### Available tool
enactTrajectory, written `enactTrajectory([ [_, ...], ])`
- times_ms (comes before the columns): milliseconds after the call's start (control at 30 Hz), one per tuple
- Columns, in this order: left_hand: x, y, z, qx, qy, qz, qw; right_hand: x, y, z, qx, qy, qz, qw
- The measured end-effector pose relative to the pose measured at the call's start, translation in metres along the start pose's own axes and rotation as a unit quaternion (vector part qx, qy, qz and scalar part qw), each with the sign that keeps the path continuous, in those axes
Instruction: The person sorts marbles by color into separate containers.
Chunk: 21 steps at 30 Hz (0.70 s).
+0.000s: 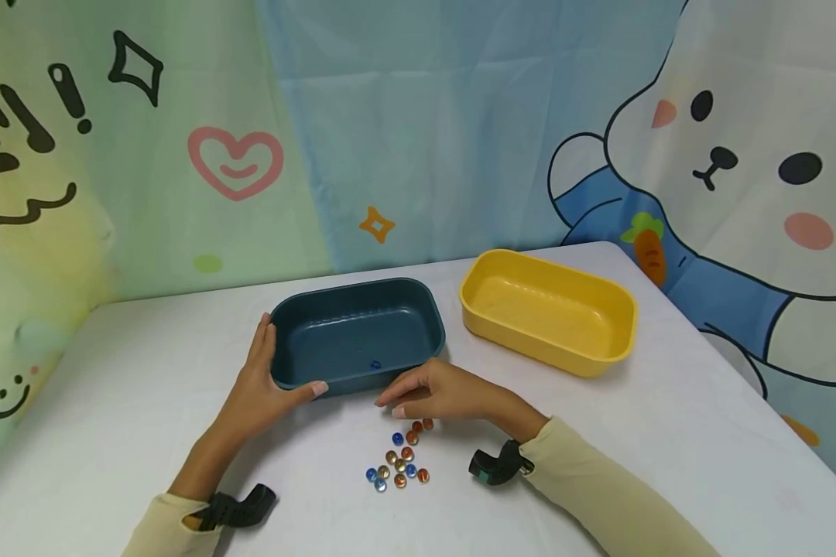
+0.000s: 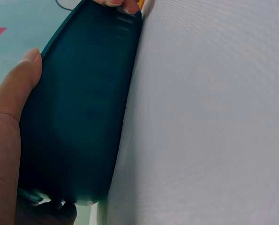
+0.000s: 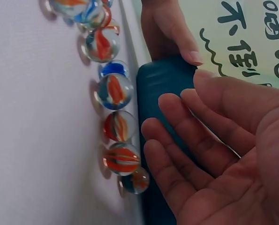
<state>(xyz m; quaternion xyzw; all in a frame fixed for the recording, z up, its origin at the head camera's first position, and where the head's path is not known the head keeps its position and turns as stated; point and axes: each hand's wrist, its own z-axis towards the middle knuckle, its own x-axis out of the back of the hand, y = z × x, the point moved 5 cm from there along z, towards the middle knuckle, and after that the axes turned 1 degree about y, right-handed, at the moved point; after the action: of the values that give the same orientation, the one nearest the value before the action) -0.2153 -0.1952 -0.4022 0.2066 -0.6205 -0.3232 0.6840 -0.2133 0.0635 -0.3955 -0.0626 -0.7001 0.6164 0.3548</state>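
Note:
My left hand (image 1: pixel 256 391) grips the near left corner of a dark teal plastic basin (image 1: pixel 359 298), its thumb on the front rim and its fingers along the left side. One small blue marble (image 1: pixel 375 365) lies inside the basin. Relaxed, slightly bent fingers and an empty palm show on my right hand (image 3: pixel 209 154) in the right wrist view. In the head view this hand hovers by the basin's front wall, just beyond a loose group of glass marbles. Among these are an orange-swirled marble (image 1: pixel 423 475) and a blue marble (image 1: pixel 398 439).
A yellow plastic basin (image 1: pixel 613 340) stands on the white-covered table (image 1: pixel 306 495), right of the teal one. Behind the table hangs a printed cloth backdrop (image 1: pixel 418 139). Each wrist wears a black camera mount.

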Motion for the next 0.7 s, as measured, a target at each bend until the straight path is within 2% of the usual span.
enactTrajectory([
  [267, 0.001, 0.002, -0.001, 0.0, 0.0, 0.0, 1.0, -0.009, 0.005, 0.002, -0.054, -0.024, 0.01, 0.9982],
  [700, -0.001, -0.001, 0.0, 0.006, 0.001, -0.001, 1.0, -0.016, 0.007, 0.003, -0.043, -0.013, -0.035, 0.9984],
])
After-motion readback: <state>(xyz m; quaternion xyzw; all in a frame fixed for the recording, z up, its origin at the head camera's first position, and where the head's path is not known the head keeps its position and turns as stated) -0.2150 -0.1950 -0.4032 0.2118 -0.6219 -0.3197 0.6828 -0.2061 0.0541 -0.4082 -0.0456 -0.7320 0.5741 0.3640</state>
